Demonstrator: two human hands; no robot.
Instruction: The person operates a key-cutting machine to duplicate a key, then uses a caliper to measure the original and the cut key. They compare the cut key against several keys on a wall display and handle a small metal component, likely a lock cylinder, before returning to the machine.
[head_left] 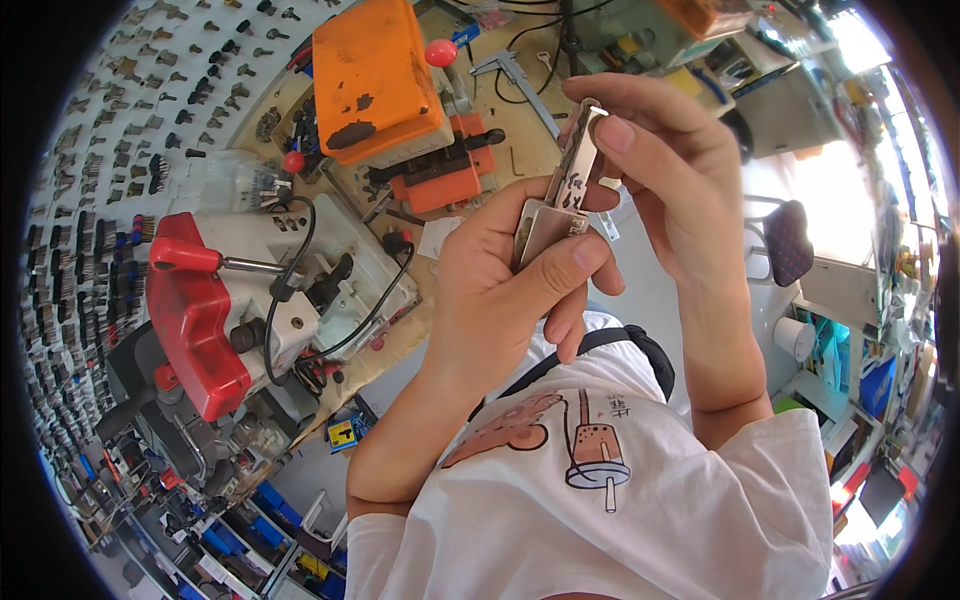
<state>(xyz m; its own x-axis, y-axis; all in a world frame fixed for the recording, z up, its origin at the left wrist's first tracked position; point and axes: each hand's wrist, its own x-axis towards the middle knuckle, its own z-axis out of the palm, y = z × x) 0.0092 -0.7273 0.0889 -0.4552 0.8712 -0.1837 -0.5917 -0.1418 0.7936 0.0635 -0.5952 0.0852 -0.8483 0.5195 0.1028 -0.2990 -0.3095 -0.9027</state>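
Note:
A silver metal piece (574,185) is held up in front of my chest. It has a wide, block-like lower end and a narrow bar with dark marks on its face; its exact kind I cannot make out. My left hand (500,285) is closed around the wide end, the thumb lying across its front. At the top of the bar, my right hand (680,180) pinches the tip between thumb and fingers. Both palms hide part of the piece's back.
An orange key-cutting machine (375,80) stands on the bench at the far left of my hands. Nearer is a red and white machine (200,310) with a black cable. A caliper (518,85) lies behind my hands. Many key blanks (120,110) hang on the left wall. A dark stool seat (788,243) is on the right.

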